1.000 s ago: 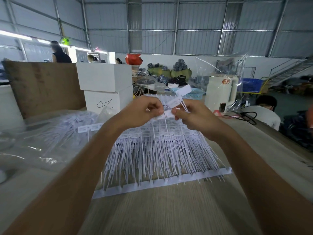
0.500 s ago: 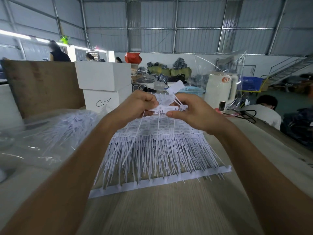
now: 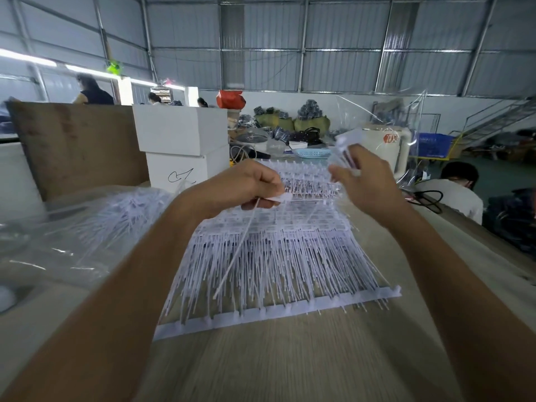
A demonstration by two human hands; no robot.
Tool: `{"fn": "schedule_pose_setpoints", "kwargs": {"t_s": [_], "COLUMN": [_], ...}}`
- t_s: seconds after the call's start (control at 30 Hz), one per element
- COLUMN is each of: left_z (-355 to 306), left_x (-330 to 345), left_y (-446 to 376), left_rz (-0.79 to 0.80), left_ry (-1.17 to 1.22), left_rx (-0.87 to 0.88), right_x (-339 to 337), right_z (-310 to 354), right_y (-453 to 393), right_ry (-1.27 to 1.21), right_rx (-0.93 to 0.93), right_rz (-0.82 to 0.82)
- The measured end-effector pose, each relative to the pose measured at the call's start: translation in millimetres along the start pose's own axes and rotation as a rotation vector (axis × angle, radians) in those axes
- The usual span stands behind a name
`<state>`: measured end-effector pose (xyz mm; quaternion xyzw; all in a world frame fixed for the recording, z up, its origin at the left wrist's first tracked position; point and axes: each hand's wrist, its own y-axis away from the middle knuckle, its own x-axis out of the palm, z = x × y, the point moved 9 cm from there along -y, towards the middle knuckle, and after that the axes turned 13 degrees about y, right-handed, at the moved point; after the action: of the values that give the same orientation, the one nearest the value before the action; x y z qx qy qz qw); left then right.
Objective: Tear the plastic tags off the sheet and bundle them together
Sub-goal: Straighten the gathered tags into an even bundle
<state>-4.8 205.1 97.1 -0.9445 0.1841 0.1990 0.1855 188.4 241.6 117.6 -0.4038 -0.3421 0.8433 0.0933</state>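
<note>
White plastic tags (image 3: 269,256) lie in overlapping sheets on the wooden table (image 3: 290,358), each a small flat head with a long thin tail, the tails running toward a plain strip (image 3: 278,313) at the near edge. The left hand (image 3: 246,188) pinches the head of one torn-off tag (image 3: 243,242), whose tail hangs slanting down over the sheets. The right hand (image 3: 364,181), raised and apart from the left, grips a small bundle (image 3: 346,146) of tags, blurred. A clear bag (image 3: 87,227) of loose tags lies just left of the sheets. Behind stand two white boxes (image 3: 185,149); the lower bears a black hand-drawn scrawl (image 3: 180,176), not legible. A red mark on the white container (image 3: 390,138) is too blurred to read.
</note>
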Motion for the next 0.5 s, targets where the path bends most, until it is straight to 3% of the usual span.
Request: {"fn": "schedule_pose_setpoints", "kwargs": {"t_s": [0.13,0.27,0.43,0.5], "left_z": [-10,0,-8,-8], "left_x": [-10,-4,-5,-2], "left_y": [-6,-7,-6,-5], "left_rz": [-0.14,-0.073,-0.078,-0.043], "left_ry": [-0.098,-0.168,-0.223,-0.224], "left_rx": [0.064,0.011,0.094,0.102], "right_x": [-2,23,38,35], "right_z": [-8,13,14,14], "right_y": [2,8,12,12], "right_ry": [-0.136,-0.247,-0.445,-0.375], "right_rx": [0.006,-0.027,0.046,0.02], "right_rz": [0.041,0.13,0.204,0.173]}}
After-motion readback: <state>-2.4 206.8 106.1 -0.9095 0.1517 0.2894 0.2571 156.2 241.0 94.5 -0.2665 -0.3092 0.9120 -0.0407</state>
